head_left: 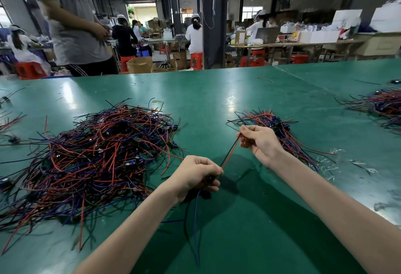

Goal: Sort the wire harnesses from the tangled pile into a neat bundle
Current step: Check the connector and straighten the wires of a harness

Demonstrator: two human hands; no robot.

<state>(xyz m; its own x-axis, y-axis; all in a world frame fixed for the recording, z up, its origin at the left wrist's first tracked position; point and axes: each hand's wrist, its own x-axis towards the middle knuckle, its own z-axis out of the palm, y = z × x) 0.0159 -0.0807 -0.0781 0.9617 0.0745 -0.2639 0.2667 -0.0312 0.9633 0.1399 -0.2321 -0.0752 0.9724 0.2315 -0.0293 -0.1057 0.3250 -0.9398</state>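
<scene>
A big tangled pile of red, blue and black wire harnesses [95, 154] lies on the green table at the left. A smaller sorted bundle [280, 130] lies fanned out at the centre right. Between them, my left hand [198, 175] grips the dark body of one harness, whose blue and black wires hang down toward me. A red and a black wire [230, 151] of that harness stretch up to my right hand [259, 140], which pinches their far ends just in front of the sorted bundle.
The green table [217, 104] runs far back. Another wire heap [382, 106] lies at the right edge, with clear plastic scraps [338, 161] near it. Stray wires lie at the far left. A person in a grey shirt [71, 20] stands behind the table at the left.
</scene>
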